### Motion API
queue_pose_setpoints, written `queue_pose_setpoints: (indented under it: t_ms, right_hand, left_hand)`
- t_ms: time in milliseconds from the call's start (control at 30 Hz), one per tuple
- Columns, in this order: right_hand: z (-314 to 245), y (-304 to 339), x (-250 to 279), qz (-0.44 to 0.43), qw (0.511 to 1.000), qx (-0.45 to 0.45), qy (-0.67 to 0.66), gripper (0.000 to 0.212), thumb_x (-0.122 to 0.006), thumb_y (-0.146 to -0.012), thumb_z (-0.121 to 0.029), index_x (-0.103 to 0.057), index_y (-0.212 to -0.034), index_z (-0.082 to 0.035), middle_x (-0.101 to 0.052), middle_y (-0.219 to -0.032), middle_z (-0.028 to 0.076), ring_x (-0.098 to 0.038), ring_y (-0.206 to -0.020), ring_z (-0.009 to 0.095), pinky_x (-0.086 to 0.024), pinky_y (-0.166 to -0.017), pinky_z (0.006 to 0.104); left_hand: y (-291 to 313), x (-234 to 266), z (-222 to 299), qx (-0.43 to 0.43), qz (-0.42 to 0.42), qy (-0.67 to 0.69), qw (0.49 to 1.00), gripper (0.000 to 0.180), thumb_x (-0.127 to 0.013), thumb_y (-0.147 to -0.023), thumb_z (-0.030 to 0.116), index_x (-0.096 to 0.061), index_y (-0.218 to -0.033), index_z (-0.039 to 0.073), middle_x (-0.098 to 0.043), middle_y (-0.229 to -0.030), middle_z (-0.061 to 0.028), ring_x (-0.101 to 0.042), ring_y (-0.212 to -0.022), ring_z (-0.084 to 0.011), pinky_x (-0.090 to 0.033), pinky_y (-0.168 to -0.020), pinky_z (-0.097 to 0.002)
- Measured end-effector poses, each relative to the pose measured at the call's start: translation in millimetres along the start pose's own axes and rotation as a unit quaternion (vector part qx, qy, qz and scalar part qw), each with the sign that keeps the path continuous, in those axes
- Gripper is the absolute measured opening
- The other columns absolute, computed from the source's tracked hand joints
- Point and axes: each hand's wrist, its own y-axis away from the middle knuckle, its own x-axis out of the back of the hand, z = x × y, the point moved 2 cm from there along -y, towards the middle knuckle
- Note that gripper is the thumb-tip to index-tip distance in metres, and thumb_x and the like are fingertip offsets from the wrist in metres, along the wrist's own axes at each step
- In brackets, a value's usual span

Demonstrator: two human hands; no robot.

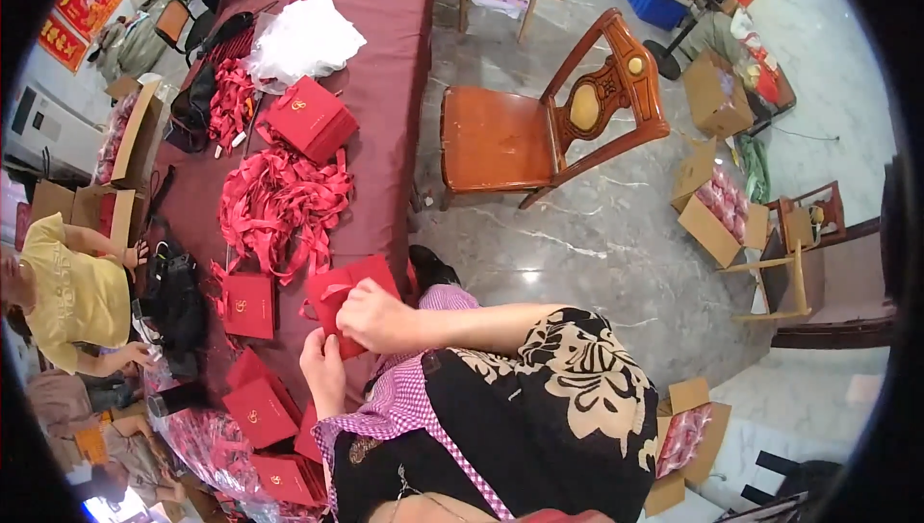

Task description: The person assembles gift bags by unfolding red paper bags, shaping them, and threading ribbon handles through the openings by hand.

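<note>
In front of me at the table edge is a red gift bag [387, 276] with a pinkish-red ribbon [334, 290] across it. My left hand [322, 365] pinches its lower edge between thumb and fingers. Over its face, my right hand [377, 317] is closed with curled fingers, close to the ribbon; what it grips is hidden. A loose heap of red ribbons [279, 205] lies just beyond. Left of my hands rests another red bag [249, 306] with a gold mark, and beyond the heap is a stack of red bags [310, 119].
More red bags [262, 411] crowd the near left of the cloth-covered table [385, 71]. White plastic wrap [308, 37] lies at its far part. A wooden chair [500, 138] stands to the right. Across the table is a person in yellow [77, 287]. Open cartons [717, 215] sit on the floor.
</note>
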Motion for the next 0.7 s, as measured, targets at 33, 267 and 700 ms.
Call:
queue_pose_setpoints:
  t_ms: [33,267,700]
  right_hand:
    - [4,-1,14,0.042,0.999,0.001,-0.029,0.009,-0.065,-0.074,-0.013,-0.057,-0.079,-0.009,-0.058,-0.077,0.005,-0.055,-0.078,0.024,-0.039,-0.075,0.0361]
    - [33,3,136,0.258,0.876,-0.231,-0.337,0.012,-0.057,-0.088,-0.003,-0.061,-0.099,-0.001,-0.063,-0.093,0.006,-0.058,-0.092,0.017,-0.046,-0.082,0.0299]
    - [99,54,441,0.595,0.777,-0.201,0.051,0.076,-0.060,-0.080,-0.005,-0.018,-0.142,0.009,-0.056,-0.075,0.005,-0.052,-0.058,0.011,-0.047,-0.057,0.0240]
  left_hand:
    - [0,-1,-2,0.005,-0.001,0.041,0.999,0.017,-0.055,-0.086,0.005,-0.060,-0.099,-0.004,-0.065,-0.087,-0.0123,-0.061,-0.081,-0.0183,-0.048,-0.075,-0.0312]
    - [-16,-8,25,-0.030,-0.058,0.093,0.994,0.016,-0.055,-0.085,0.002,-0.060,-0.098,-0.005,-0.064,-0.088,-0.0095,-0.058,-0.081,-0.0136,-0.047,-0.074,-0.0273]
    - [1,6,35,0.024,-0.088,0.145,0.985,0.014,-0.053,-0.088,0.001,-0.060,-0.100,-0.004,-0.062,-0.089,-0.0009,-0.053,-0.082,-0.0075,-0.044,-0.074,-0.0229]
